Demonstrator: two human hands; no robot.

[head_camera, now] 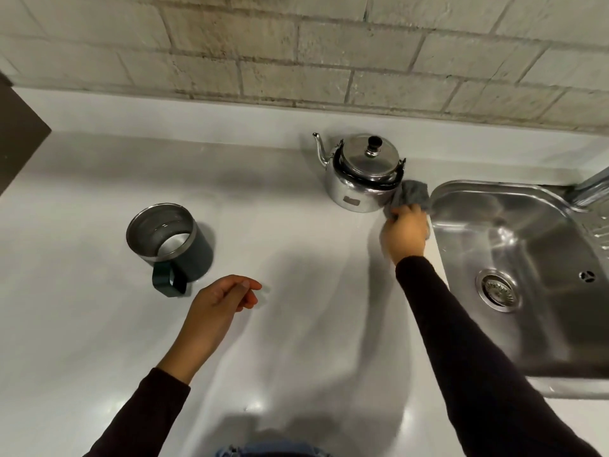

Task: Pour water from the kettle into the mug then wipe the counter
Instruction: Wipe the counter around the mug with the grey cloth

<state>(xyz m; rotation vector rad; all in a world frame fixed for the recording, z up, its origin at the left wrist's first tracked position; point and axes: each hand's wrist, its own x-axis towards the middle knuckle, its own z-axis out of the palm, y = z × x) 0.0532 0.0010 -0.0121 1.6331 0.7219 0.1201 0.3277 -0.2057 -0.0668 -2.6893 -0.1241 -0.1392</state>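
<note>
While the right hand (406, 233) is stretched to the far right part of the bench (296, 324), a grey cloth (412, 194) is held in its grip, the fingers closed over the cloth's near edge. The cloth is bunched between the kettle (362, 174) and the rim of the sink (514, 252), touching the kettle's lower right side and lying against the sink's left rim. The steel kettle is seen upright near the far edge of the bench, its lid with a black knob in place, its spout turned to the left and its black handle folded down around the lid. The mug (168, 240), dark on the outside and steel within, is set upright well to the left of the kettle, its handle turned toward the near side; a pale reflection is seen at its bottom, though whether water is inside cannot be told. The left hand (219, 306) is held over the bench just right of the mug's handle, empty, its fingers loosely curled with thumb and forefinger close together. Dark sleeves are worn on both arms.
</note>
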